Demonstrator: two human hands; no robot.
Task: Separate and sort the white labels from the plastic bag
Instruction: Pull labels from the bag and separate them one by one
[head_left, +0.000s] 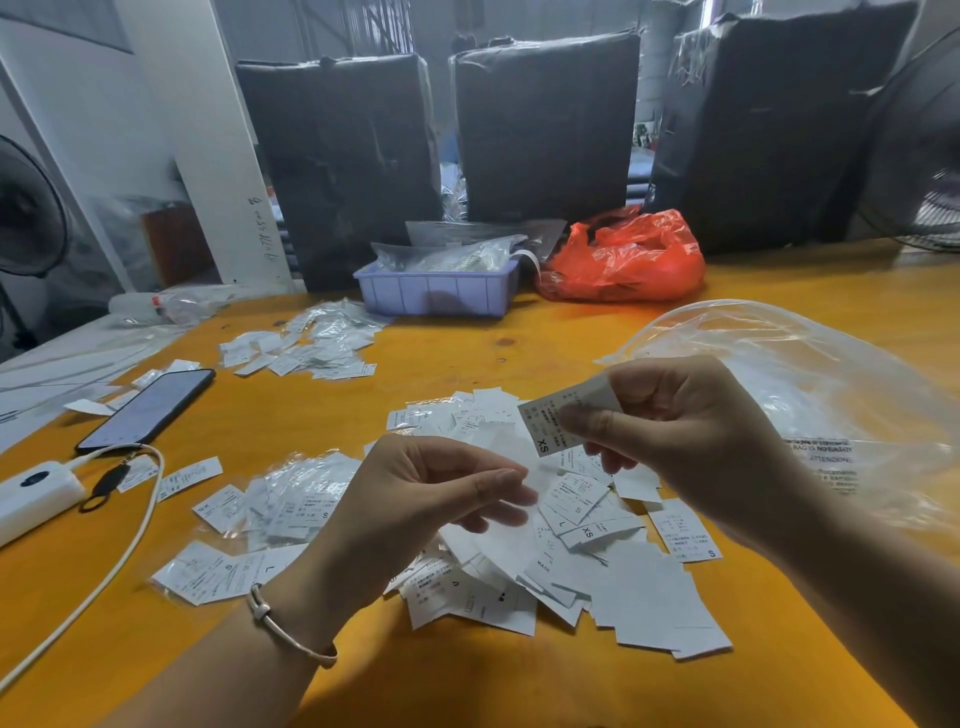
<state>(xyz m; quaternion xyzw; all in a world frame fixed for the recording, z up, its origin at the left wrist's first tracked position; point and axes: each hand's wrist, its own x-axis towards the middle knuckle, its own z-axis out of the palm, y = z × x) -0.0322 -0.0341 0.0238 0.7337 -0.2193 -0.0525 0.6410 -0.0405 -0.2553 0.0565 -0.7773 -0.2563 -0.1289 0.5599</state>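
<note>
**An XS label up in the right hand, the heap waiting below**

We're over the yellow table (467, 691), and the right hand (691, 431) is raised above the heap, thumb and curled fingers pinching one white label (550, 421), its "XS" mark turned toward us. The left hand (415, 499) hovers just beside it, lower, fingers loosely bent, fingertips touching a pale sheet; whether it really grips that sheet, we can't tell. A thin bangle (291, 631) sits on that wrist.

Below both hands lies the loose pile of labels (613, 587), overlapping every which way. To its left, we see labels in small clear sleeves (291, 499), and farther back another sleeved cluster (306, 343). The big clear plastic bag (810, 374) sprawls on the table at right, behind the right hand.

A phone (150, 408) lies at far left, near a white power bank (31, 493) with a cable. At the back, a lilac tray (436, 293) stands beside a red bag (628, 260).
</note>
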